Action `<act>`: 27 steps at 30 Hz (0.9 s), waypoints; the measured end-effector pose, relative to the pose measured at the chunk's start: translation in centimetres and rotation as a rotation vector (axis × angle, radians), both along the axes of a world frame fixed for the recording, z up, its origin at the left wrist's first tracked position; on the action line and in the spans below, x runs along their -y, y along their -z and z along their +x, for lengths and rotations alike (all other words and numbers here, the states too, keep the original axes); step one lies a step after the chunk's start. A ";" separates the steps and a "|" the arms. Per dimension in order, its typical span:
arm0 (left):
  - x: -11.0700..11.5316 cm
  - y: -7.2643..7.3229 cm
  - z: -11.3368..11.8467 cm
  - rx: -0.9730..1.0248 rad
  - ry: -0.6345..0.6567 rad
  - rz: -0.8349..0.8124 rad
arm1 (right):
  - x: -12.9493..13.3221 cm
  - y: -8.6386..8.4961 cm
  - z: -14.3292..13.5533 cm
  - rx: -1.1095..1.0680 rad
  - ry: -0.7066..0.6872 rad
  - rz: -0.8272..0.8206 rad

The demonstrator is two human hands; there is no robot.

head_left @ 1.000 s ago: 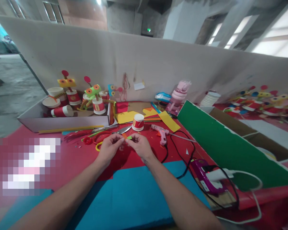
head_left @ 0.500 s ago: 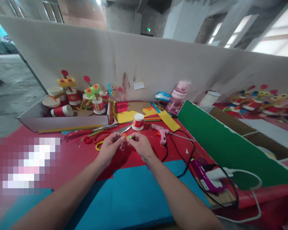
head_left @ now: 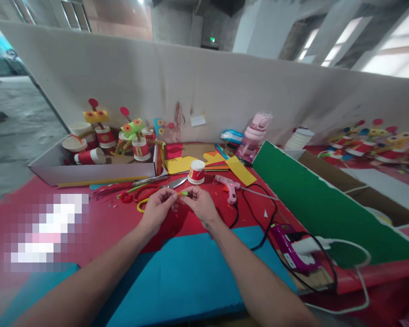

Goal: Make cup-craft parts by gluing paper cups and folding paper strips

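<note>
Both hands meet over the red table, just in front of an upturned red and white paper cup (head_left: 196, 172). My left hand (head_left: 159, 205) is closed in a pinch at a small orange piece (head_left: 180, 194). Pinched in my right hand (head_left: 201, 204) is a small green piece (head_left: 184, 193), touching or very near the orange one. Scissors with red and yellow handles (head_left: 141, 205) lie beside my left hand, blades toward the cup. A pink glue gun (head_left: 230, 187) lies to the right of my right hand.
A white box (head_left: 105, 175) with paper-cup figures stands at the back left. Blue board (head_left: 191, 277) lies under my forearms. On the right are a purple power strip (head_left: 291, 250) with cables and a green-sided box (head_left: 313, 200). Yellow paper (head_left: 241, 170) lies behind the glue gun.
Both hands stay pinched together in nearly the same place. The view has shifted very slightly, and the green piece shows a little more clearly between the fingers.
</note>
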State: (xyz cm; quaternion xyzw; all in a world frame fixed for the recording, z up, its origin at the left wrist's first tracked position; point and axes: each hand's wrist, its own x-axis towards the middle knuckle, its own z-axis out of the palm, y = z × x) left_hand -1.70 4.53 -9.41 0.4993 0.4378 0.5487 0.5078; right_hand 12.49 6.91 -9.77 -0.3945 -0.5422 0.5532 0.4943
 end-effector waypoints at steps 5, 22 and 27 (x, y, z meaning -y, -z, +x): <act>0.2 0.1 0.3 0.114 0.020 -0.039 | -0.2 0.3 0.1 -0.022 0.023 -0.022; 0.0 -0.4 0.3 0.007 -0.055 -0.117 | 0.1 -0.7 0.4 0.136 0.036 0.055; -0.4 -1.0 0.6 0.001 -0.148 -0.161 | -0.6 -1.2 1.1 0.076 0.248 0.092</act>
